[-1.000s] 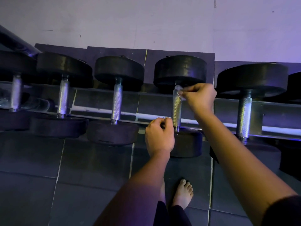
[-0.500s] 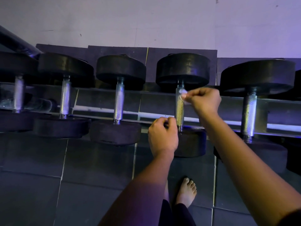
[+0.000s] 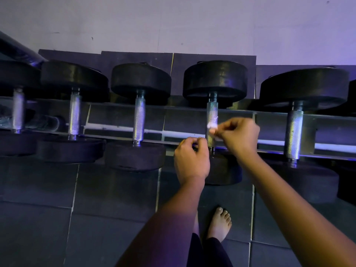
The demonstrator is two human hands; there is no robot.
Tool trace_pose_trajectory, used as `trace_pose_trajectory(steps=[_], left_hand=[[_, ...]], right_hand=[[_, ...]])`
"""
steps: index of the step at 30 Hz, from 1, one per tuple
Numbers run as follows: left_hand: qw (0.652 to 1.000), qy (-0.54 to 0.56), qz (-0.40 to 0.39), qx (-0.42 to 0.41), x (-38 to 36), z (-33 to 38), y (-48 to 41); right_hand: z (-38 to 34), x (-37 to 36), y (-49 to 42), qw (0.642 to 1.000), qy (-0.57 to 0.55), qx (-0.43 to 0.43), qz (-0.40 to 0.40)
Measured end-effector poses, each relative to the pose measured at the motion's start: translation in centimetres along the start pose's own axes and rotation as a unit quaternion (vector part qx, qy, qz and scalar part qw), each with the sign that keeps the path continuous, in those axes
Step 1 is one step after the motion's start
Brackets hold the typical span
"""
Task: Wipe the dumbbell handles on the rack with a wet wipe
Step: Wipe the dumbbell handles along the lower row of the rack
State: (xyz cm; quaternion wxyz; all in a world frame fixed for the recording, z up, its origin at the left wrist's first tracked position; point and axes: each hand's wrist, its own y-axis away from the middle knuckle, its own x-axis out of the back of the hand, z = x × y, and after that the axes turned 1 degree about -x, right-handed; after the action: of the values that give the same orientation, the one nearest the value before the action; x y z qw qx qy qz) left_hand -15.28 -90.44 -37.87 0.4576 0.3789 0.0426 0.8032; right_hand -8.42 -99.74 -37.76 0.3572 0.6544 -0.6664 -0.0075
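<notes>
Several black dumbbells lie across a rack rail, each with a knurled silver handle. My right hand pinches a small white wet wipe against the middle of the fourth dumbbell's handle. My left hand sits just left of that handle's lower end, fingers curled, with nothing visible in them. Whether it touches the handle is unclear. Neighbouring handles stand at the left and the right.
Two more dumbbell handles are further left on the rack. Behind the rack is a pale wall. Dark floor tiles lie below, and my bare foot stands under the rack's front edge.
My right hand has slid the wipe down the handle from its top end to about the middle. My left hand has stayed by the lower end.
</notes>
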Motion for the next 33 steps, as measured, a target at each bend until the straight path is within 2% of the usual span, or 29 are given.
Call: trace_pose_trajectory(steps=[3,6,11,15,20,28,33], left_hand=[[1.0,0.002,-0.004,-0.001,0.1,0.0,0.1],[1.0,0.003,-0.014,0.003,0.2,0.0,0.1],[1.0,-0.008,-0.012,0.003,0.2,0.0,0.1],[1.0,0.0,-0.016,-0.002,0.2,-0.1,0.1],[1.0,0.006,-0.01,0.0,0.2,0.0,0.2],[1.0,-0.002,-0.007,0.006,0.3,0.2,0.1],[1.0,-0.019,0.013,-0.003,0.1,0.3,0.0]], right_hand=[[-2.1,-1.0,-2.6,0.996,-0.038,0.017,0.075],[-3.0,-1.9,-3.7,0.991,-0.069,0.021,0.109],[-2.4,-2.6,-3.0,0.993,-0.034,0.037,0.111],[-2.9,-1.9,-3.8,0.994,-0.039,0.018,0.096],[-2.0,-2.0,-3.1,0.993,-0.03,0.048,0.107],[-2.3,-0.7,-4.2,0.996,0.06,0.045,0.05],[0.3,0.1,-0.6,0.972,0.222,0.037,-0.069]])
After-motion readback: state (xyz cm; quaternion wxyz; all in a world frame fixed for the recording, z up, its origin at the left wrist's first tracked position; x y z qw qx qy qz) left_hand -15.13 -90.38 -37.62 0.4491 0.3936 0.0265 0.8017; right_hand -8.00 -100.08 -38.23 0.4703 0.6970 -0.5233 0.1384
